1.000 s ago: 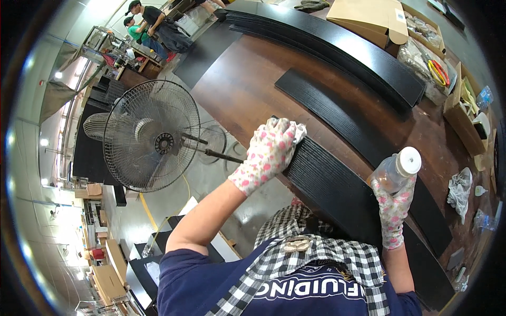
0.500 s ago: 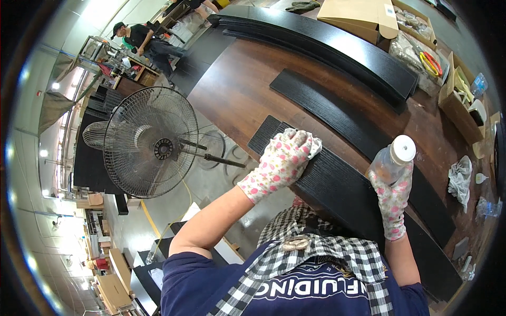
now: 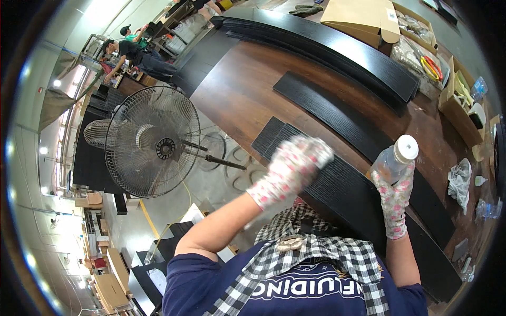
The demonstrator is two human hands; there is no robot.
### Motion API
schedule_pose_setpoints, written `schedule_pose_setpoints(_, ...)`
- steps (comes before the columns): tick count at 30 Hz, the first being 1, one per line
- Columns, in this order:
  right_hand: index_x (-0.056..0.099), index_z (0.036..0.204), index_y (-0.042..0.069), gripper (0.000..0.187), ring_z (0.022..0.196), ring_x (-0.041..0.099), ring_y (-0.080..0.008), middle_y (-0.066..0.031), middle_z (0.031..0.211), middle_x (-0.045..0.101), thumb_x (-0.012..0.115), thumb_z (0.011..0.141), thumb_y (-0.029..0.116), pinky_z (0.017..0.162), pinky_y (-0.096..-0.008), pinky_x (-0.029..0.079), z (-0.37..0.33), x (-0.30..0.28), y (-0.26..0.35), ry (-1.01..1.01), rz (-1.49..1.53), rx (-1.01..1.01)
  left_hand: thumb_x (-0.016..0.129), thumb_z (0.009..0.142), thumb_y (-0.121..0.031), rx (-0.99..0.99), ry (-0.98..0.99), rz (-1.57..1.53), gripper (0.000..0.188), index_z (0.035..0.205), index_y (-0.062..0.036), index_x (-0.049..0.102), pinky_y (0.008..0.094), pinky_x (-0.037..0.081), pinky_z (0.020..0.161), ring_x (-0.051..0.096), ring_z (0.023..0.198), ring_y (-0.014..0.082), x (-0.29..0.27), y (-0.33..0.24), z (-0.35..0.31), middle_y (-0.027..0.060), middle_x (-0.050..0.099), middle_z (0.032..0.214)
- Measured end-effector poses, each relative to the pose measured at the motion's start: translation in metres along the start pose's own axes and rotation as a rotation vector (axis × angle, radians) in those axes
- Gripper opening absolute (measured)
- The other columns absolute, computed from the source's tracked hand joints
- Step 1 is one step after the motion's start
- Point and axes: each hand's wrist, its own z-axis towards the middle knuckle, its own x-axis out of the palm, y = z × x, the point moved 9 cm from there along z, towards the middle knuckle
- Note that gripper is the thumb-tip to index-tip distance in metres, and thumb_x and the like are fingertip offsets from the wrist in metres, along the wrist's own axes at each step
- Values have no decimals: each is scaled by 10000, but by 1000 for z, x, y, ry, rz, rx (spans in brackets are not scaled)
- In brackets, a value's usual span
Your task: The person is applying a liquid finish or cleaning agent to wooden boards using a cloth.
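My left hand (image 3: 296,167), in a white glove with pink flowers, is closed over the near black wood-grain board (image 3: 345,185). Motion smears its fingers; a whitish bunched cloth (image 3: 322,152) seems to be gripped in them. Beneath that hand, the board's far-left end shows another board edge lying against it. In a matching glove, my right hand (image 3: 394,203) wraps round a clear plastic bottle (image 3: 387,164) with a white cap, held upright above the boards. A second black board (image 3: 329,108) lies beyond, apart from the near one on the brown table (image 3: 234,87).
Stacked black boards (image 3: 321,45) line the table's far side. At right are an open carton (image 3: 458,113), scissors (image 3: 431,68) with red and yellow handles, and a crumpled white cloth (image 3: 459,181). A standing fan (image 3: 153,142) is left of the table. Two people work at the far left.
My left hand has slid right along the near board, uncovering more of its left end. My right hand still holds the bottle. At the far left, a person has leaned forward and another shows behind.
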Motion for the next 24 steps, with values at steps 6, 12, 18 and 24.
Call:
schedule_pose_setpoints(6,381,1333,45,768,1178,508,-278,-133,1256,497,809,712,188,1005,-410,416,2,5,12,17,-57,-27,620,733,-123,119,-392,-8,423,1149,-55,582,375,521,786,589,973,293,-8,8,-22,135,588,1115)
schedule_pose_setpoints(12,387,1334,34,753,1177,509,-281,-138,1272,490,803,723,178,1005,-411,414,5,-3,-6,-4,-56,-22,622,731,-131,265,-475,-251,403,1132,-99,592,438,495,861,595,989,310,-13,-37,-16,139,606,1084)
schedule_pose_setpoints(18,395,1325,34,732,1169,510,-264,-130,1247,498,798,727,162,1003,-404,407,4,0,0,-6,-105,16,607,744,-92,22,-383,-28,332,1076,-94,603,388,524,770,606,944,273,-19,9,-18,101,616,1050)
schedule_pose_setpoints(24,393,1336,40,735,1180,498,-248,-115,1271,487,793,726,131,1025,-400,382,7,-8,-12,-21,79,82,579,811,-330,128,-250,-89,456,1200,-94,556,430,448,927,602,1012,284,-4,-45,9,104,596,1135)
